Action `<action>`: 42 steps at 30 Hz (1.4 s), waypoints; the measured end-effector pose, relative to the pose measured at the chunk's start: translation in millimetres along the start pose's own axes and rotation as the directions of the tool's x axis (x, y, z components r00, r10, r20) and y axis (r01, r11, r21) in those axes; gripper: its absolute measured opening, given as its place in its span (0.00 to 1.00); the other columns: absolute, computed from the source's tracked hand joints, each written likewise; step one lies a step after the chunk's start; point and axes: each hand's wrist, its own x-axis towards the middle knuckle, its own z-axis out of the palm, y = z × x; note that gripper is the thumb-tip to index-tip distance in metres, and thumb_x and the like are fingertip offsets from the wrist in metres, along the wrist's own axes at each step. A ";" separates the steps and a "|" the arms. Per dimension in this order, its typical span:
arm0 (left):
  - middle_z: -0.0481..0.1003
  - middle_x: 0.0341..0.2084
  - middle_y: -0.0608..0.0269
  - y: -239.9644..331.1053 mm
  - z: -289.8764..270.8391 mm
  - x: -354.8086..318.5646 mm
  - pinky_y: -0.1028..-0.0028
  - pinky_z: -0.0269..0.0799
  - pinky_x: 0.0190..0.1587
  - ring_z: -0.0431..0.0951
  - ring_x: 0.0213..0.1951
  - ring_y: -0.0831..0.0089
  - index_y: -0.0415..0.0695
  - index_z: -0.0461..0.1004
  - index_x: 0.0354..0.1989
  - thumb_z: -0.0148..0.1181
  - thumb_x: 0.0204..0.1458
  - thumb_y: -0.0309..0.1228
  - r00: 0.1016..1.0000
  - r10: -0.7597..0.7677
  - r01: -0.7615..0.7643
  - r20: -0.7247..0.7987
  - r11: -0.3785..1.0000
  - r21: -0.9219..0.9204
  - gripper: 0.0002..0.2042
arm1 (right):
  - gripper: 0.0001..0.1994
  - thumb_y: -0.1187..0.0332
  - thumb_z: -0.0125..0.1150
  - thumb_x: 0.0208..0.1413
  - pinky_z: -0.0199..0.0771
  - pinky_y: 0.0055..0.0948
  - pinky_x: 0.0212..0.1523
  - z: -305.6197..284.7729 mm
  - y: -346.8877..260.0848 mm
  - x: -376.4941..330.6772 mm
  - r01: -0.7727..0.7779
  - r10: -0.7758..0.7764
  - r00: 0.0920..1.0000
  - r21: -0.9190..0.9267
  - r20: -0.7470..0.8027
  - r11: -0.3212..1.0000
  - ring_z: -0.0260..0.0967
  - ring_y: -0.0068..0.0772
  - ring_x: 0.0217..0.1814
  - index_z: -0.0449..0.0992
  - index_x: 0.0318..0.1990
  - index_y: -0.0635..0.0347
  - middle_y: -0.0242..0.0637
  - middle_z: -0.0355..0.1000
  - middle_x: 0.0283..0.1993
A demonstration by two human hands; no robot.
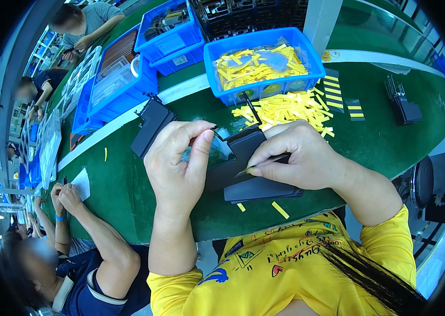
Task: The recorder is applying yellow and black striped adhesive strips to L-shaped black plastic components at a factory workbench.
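In front of me a dark flat part with thin projecting arms [244,146] is held up between my hands. My left hand [176,166] pinches a thin black end of it between thumb and forefinger. My right hand [298,155] is closed, its fingers at the part's right edge. A slim pointed tool, apparently tweezers [248,169], sticks out from under my right thumb, tip toward the left. Below lies a small stack of dark flat panels [264,192] on the green table. Part of the held piece is hidden by my fingers.
Beyond my hands, yellow strips [296,111] lie heaped before a blue bin [264,95] of more strips. Dark parts lie left [151,126] and right [404,105]. Striped sheets [333,89] lie by the heap. A co-worker's hands [67,199] work at left; blue bins [172,45] stand behind.
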 end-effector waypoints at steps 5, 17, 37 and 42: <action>0.73 0.20 0.61 0.5 1.7 -0.2 0.78 0.67 0.27 0.73 0.23 0.75 0.39 0.75 0.29 0.62 0.46 0.21 0.996 -0.081 0.082 0.026 0.995 -0.061 0.03 | 0.03 0.72 0.65 0.43 0.64 0.29 0.23 -0.8 -1.4 0.0 -0.003 0.003 1.000 -0.004 0.004 1.000 0.68 0.34 0.21 0.80 0.27 0.60 0.37 0.71 0.21; 0.75 0.24 0.64 -19.9 -3.2 3.6 0.78 0.68 0.31 0.72 0.26 0.79 0.37 0.75 0.35 0.59 0.49 0.23 0.867 -0.445 0.475 0.223 0.874 -0.102 0.06 | 0.07 0.73 0.64 0.48 0.70 0.22 0.29 1.6 13.2 -0.1 -0.063 0.069 0.982 0.039 -0.175 0.997 0.70 0.25 0.28 0.78 0.34 0.67 0.39 0.74 0.33; 0.73 0.25 0.67 -0.8 19.7 -5.8 0.80 0.70 0.32 0.74 0.29 0.80 0.39 0.73 0.41 0.62 0.45 0.18 0.961 -0.135 0.223 0.242 0.895 -0.386 0.13 | 0.06 0.72 0.63 0.48 0.66 0.24 0.27 1.8 11.0 4.4 -0.123 0.129 0.962 0.040 -0.241 0.992 0.67 0.26 0.25 0.79 0.32 0.65 0.36 0.70 0.25; 0.73 0.28 0.69 -11.1 17.1 -0.3 0.83 0.68 0.34 0.72 0.30 0.83 0.38 0.70 0.42 0.59 0.50 0.18 0.786 -0.367 0.618 0.498 0.498 -0.608 0.10 | 0.06 0.73 0.64 0.47 0.68 0.22 0.28 3.6 14.7 4.5 -0.085 0.116 0.930 0.104 -0.347 0.991 0.68 0.24 0.26 0.79 0.34 0.64 0.35 0.71 0.26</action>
